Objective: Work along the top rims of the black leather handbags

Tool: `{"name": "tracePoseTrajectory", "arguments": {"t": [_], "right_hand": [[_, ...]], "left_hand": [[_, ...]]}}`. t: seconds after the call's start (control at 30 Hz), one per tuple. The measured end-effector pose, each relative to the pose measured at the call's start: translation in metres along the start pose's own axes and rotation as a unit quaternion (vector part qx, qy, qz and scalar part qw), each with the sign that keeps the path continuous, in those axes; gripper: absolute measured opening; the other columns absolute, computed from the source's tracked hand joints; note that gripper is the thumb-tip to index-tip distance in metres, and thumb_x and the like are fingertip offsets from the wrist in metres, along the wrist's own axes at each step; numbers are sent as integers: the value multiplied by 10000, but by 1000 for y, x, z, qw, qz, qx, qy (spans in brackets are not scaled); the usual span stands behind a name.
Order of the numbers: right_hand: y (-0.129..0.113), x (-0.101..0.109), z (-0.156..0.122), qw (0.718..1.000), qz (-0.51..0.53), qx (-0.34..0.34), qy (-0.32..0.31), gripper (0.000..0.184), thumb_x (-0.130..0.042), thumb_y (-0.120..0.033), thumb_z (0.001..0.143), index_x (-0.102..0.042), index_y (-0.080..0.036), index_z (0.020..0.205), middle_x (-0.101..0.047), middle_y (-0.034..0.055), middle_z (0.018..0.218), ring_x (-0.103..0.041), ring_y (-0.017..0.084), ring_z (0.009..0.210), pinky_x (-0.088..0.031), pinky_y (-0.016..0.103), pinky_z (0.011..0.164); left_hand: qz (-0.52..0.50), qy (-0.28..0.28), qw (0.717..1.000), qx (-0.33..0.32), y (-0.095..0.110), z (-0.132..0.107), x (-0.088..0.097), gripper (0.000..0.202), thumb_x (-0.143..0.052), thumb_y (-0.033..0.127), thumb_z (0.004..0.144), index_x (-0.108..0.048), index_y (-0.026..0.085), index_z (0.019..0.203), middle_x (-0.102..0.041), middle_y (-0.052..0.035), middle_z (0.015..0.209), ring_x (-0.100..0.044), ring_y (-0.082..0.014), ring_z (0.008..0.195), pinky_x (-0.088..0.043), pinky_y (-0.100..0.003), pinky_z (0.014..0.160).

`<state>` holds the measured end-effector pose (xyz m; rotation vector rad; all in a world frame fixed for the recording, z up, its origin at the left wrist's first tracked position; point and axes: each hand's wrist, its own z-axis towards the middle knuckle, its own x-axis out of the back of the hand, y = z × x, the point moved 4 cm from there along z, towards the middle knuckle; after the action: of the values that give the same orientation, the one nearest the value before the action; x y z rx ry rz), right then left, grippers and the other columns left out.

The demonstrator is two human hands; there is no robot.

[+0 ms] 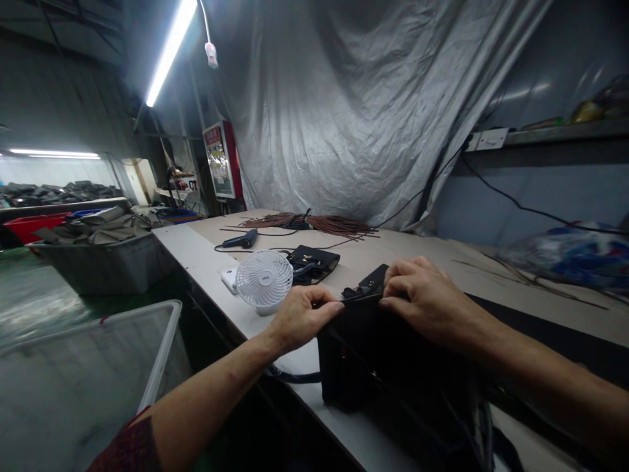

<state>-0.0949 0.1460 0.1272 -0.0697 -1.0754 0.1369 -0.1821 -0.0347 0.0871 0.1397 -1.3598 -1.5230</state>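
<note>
A black bag [354,354] stands at the near edge of the table, its dark inside facing me. My left hand [307,314] pinches the left part of its top edge between thumb and fingers. Further right along the same edge, my right hand [417,295] is closed on the bag with curled fingers. A black flap or strap piece with small metal fittings [373,280] shows just behind the edge, between the hands. Dark straps hang at the bag's lower right; their detail is lost in shadow.
A white fan [265,278] stands left of the bag, near a white phone-like object [228,279]. Behind lie another black bag [314,261], a handheld scanner [240,240] and a bundle of brown cords [319,223]. Large bins [108,262] line the floor at left.
</note>
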Motion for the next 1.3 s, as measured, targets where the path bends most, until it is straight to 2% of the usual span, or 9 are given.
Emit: {"name": "tracePoseTrajectory", "arguments": {"t": [0.1,0.3,0.63,0.87,1.03,1.3], "right_hand": [[9,2,2,1000,5,-23,-11,177,-667,-224,738,-644,-215,562,-618,32,853,-463,224,903,-367,368,765],[8,3,8,998,15,-45,-42,190,-678,-209,730,-622,-202,548,-610,24,902,-482,205,932,-390,336,843],[10,-3,18,996,55,-34,-58,189,-624,-133,707,-562,-182,535,-658,3,1027,-563,174,962,-400,268,813],[8,-6,27,996,37,-26,-73,154,-622,-139,703,-581,-188,562,-680,-9,811,-585,155,834,-376,252,725],[8,-6,27,997,20,-31,-63,136,-656,-179,715,-622,-187,583,-682,-2,778,-579,154,846,-349,261,752],[7,-3,27,997,-18,-49,-59,116,-650,-194,706,-666,-183,592,-690,20,743,-574,142,756,-317,280,733]], "left_hand": [[-1,3,1000,0,1,-1,-2,259,-590,362,806,-686,128,752,-622,-2,657,-497,-87,574,-378,-194,539],[9,-1,1000,-1,1,-2,-4,256,-593,374,812,-673,141,742,-602,13,643,-486,-80,575,-369,-190,542],[9,2,999,-35,5,-4,-7,228,-591,335,820,-662,141,725,-605,4,664,-517,-100,637,-395,-207,613],[14,6,1000,-27,3,-6,-3,235,-589,342,819,-658,138,727,-609,-3,674,-519,-105,634,-395,-213,601],[16,11,1000,-18,-1,-4,1,222,-585,330,818,-638,137,720,-583,7,654,-505,-97,624,-384,-206,585],[15,-2,1000,-1,-4,5,0,229,-560,353,820,-591,140,742,-526,27,624,-451,-77,563,-344,-189,515]]}}
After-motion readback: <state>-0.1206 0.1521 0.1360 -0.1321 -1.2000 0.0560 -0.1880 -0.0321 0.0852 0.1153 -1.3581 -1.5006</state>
